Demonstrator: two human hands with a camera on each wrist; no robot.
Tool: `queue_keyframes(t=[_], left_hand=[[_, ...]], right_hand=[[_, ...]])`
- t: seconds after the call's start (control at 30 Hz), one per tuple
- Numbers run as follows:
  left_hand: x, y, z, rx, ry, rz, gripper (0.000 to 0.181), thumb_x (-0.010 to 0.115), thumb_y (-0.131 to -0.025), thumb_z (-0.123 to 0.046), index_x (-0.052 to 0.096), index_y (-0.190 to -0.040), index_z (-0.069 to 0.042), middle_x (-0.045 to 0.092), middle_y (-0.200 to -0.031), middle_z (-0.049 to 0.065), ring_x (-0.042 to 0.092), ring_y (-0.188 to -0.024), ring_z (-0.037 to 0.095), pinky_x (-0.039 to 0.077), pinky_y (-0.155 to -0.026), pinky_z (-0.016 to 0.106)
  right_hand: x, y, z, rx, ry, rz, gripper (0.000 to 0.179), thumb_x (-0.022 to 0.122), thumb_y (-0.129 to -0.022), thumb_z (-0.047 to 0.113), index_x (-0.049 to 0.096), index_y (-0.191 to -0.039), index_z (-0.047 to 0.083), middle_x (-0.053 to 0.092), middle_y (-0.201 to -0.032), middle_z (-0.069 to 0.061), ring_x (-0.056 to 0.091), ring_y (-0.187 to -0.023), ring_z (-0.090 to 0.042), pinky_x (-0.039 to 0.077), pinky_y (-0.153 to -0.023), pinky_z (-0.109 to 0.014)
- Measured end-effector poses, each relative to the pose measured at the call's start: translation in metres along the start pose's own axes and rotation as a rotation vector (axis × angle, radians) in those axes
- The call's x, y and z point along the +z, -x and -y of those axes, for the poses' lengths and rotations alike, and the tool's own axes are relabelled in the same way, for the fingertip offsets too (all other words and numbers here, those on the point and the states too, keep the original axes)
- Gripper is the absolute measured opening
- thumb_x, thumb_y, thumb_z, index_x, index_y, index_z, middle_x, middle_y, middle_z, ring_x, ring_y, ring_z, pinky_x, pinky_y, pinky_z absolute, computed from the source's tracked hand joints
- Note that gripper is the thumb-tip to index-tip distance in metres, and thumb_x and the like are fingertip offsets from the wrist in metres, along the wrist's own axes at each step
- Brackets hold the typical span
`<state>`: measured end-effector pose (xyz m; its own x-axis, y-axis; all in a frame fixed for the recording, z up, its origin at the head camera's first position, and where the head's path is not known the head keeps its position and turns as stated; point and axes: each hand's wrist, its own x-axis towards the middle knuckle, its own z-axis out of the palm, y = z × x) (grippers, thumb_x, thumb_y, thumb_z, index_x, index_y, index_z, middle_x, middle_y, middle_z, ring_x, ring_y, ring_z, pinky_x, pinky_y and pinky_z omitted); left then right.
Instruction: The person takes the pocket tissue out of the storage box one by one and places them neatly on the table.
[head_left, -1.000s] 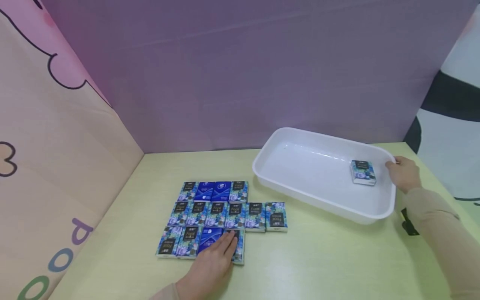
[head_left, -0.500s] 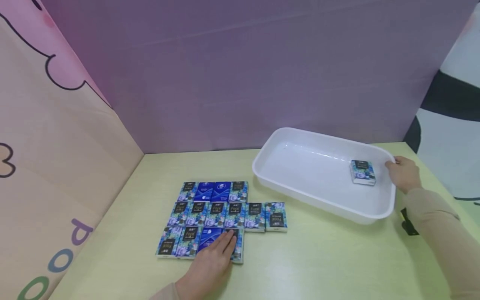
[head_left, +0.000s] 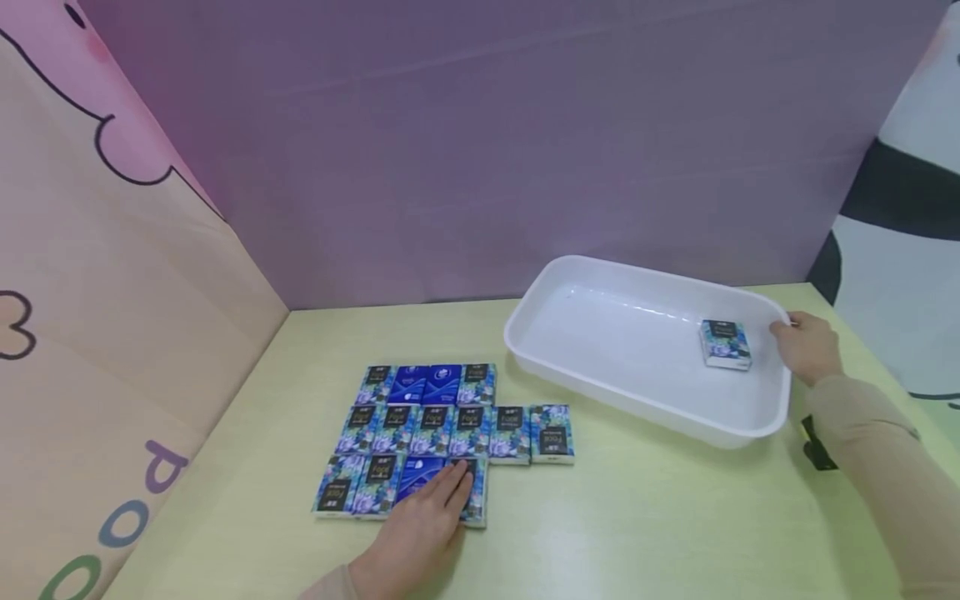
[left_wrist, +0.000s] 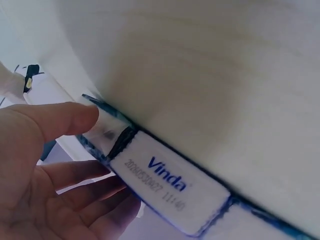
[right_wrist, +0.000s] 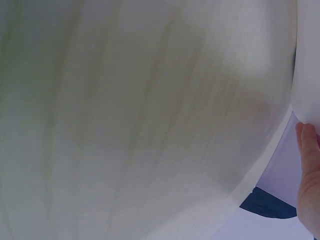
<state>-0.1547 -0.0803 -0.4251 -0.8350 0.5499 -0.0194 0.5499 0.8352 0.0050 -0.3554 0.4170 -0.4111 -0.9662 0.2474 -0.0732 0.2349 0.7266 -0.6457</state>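
Note:
Tissue packs lie flat in three adjoining rows on the table, most of them floral with dark labels and a few plain blue (head_left: 442,385). My left hand (head_left: 416,529) rests with straight fingers over the right end of the nearest row, partly covering a blue pack (head_left: 422,475) and the floral end pack (head_left: 477,500). In the left wrist view the thumb (left_wrist: 80,119) is at the end pack's front side, beside a pack end (left_wrist: 167,182) printed "Vinda". My right hand (head_left: 810,346) grips the right rim of a white plastic tray (head_left: 637,400). One floral pack (head_left: 725,343) sits inside.
The pale yellow table (head_left: 615,525) meets a purple back wall (head_left: 487,167). Printed panels stand at the left (head_left: 135,275) and right (head_left: 915,308). A small black item (head_left: 817,450) with a yellow edge shows by the right forearm. The middle row extends rightward beyond the others.
The end pack under my left hand has shifted very slightly left since the earliest frame. The tray and my right hand have stayed in place.

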Motion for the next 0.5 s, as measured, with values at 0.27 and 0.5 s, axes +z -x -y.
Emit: queue_keyframes(t=[0.27,0.5], left_hand=[[-0.015,-0.010,0.002,0.103,-0.058,-0.091,0.055,0.067,-0.080,-0.027,0.054,-0.126,-0.001,0.053,-0.130,0.014,0.051,-0.120,0.028,0.046,-0.098,0.036],[-0.045,-0.044,-0.015,0.239,-0.092,-0.195,0.052,0.069,-0.078,-0.029,0.057,-0.121,-0.002,0.059,-0.122,0.011,0.056,-0.113,0.024,0.046,-0.098,0.032]], right_hand=[[0.001,0.000,0.000,0.006,0.002,0.011,0.059,0.026,-0.095,0.027,0.025,-0.133,-0.017,0.036,-0.127,-0.043,0.042,-0.111,-0.053,0.038,-0.094,-0.060],[0.000,0.002,0.001,0.000,0.005,0.004,0.058,0.026,-0.094,0.026,0.027,-0.133,-0.017,0.037,-0.125,-0.043,0.044,-0.109,-0.053,0.039,-0.093,-0.060]])
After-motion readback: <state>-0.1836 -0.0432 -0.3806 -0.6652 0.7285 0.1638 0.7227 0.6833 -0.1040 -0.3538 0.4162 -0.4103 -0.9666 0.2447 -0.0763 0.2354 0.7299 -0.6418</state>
